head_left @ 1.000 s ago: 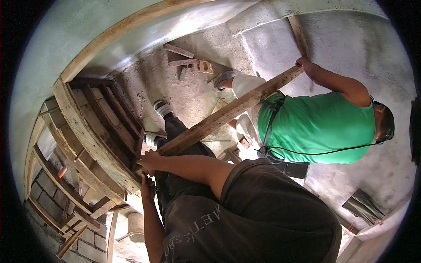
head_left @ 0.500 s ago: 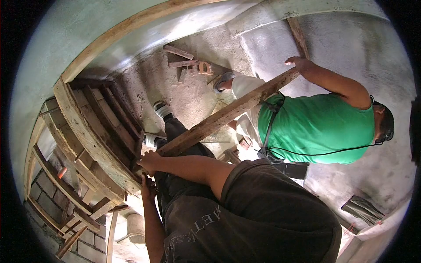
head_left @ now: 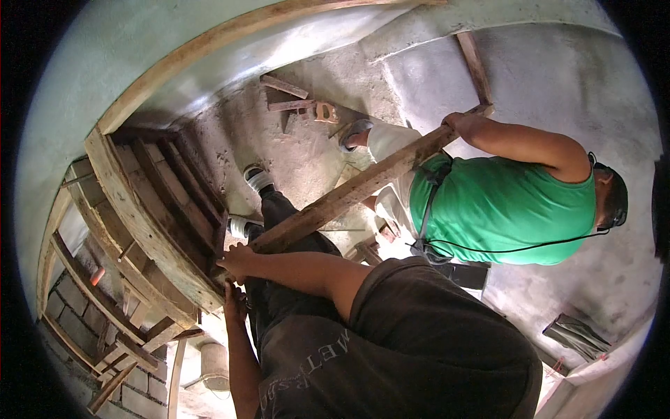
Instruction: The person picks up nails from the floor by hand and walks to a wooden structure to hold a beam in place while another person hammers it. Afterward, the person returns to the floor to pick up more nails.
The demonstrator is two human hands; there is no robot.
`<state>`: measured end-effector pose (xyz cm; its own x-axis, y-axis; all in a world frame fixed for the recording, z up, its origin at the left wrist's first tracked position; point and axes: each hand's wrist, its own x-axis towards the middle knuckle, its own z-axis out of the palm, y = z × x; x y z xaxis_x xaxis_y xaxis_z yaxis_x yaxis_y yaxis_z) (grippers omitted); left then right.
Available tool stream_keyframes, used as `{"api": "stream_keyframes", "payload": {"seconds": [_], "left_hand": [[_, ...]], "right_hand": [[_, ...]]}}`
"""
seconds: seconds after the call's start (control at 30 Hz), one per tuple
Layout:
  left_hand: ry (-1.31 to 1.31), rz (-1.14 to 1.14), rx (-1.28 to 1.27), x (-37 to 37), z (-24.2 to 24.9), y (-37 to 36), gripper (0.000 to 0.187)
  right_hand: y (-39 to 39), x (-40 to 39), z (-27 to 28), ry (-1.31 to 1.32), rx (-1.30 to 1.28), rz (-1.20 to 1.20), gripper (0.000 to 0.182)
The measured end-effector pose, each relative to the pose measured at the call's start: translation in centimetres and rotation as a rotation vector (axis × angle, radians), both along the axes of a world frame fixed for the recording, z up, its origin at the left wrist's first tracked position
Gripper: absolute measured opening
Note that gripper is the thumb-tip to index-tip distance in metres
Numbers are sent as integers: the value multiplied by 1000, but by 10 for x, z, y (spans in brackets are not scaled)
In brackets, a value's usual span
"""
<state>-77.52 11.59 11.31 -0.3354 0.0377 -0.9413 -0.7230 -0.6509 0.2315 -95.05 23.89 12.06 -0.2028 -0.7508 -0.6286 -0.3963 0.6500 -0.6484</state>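
A long wooden beam (head_left: 356, 188) runs diagonally across the head view. My right hand (head_left: 239, 261) is closed around its lower end, beside the corner of a wooden frame (head_left: 150, 213). Just below, my left hand (head_left: 236, 302) has its fingers curled by the same corner. What those fingers hold is partly hidden. At the upper end of the beam, a co-worker's hand (head_left: 462, 124) grips the wood. That co-worker, in a green sleeveless shirt (head_left: 495, 202), bends beside the wall.
A handsaw (head_left: 326, 112) lies near short wood pieces (head_left: 286, 85) on the rough floor. Wooden bracing (head_left: 98, 286) stands at left against block masonry. A bucket (head_left: 215, 366) is below. A narrow board (head_left: 474, 70) leans at the wall, near the beam's far end.
The co-worker's hand has moved down and closed around the beam, whose far end now shows beyond it. The beam's upper part has dropped slightly. My hands have hardly moved.
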Motion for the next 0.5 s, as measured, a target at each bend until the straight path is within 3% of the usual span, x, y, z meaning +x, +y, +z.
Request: {"api": "stream_keyframes", "payload": {"seconds": [0.2, 0.27, 0.33, 0.4, 0.47, 0.5], "left_hand": [[32, 14, 28, 2, -1, -2, 43], [-63, 22, 7, -3, 8, -2, 40], [-23, 58, 41, 2, -2, -6, 37], [203, -225, -212, 17, -8, -8, 36], [-385, 174, -145, -24, 21, 16, 37], [-217, 42, -37, 11, 2, -7, 39]], "right_hand": [[0, 0, -1, -50, 2, -3, 89], [-4, 2, -5, 10, -12, 16, 83], [-8, 8, -29, -44, -66, 45, 82], [-9, 18, -30, 14, 25, 28, 78], [-4, 20, -25, -39, -99, -141, 58], [2, -2, 9, -102, -138, -95, 49]]}}
